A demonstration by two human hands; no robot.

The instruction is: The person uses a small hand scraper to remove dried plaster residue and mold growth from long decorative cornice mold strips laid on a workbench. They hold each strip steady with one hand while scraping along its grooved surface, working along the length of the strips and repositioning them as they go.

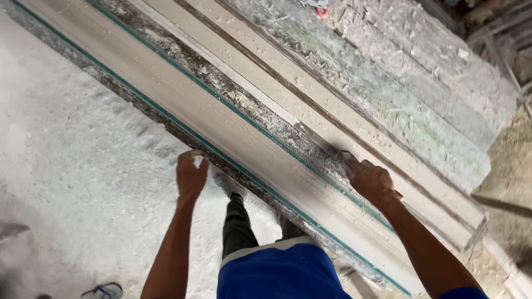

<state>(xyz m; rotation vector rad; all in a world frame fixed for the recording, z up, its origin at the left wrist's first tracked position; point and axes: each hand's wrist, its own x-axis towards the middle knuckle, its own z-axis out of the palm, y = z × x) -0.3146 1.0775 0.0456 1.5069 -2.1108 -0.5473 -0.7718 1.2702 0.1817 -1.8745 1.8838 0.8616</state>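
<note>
Floor (66,166): pale, coated in white dust, fills left half of frame; scuffed in streaks toward lower left.
Sandal (102,290): bottom edge, lower left, blue strap, lying on the dusty floor, well apart from the hands.
Left hand (190,173): centre-left, fingers curled loosely, back of hand up; something small and pale at fingertips, too unclear to name; whether gripping it cannot be told. Sits just beside the near edge of the moulding, contact with it not certain.
Legs (237,221): dark trousers, lower centre, feet close against the near edge of the moulding; blue shirt hem below.
Moulding (238,133): long beige profiled length, runs diagonally from upper left to lower right, resting on the floor; thin green line along each side of its curved face; gritty grey debris band beside it.
Right hand (368,177): centre-right, palm down, fingers bent and pressed onto the moulding's upper ridge, touching it; not closed around anything, no tool seen in it.
Second moulding (343,111): parallel, just beyond the first, brown-edged.
Slabs (410,88): upper right, grey-green, rough, dust-covered, stacked alongside.
Ground (510,166): far right, brown dirt.
</note>
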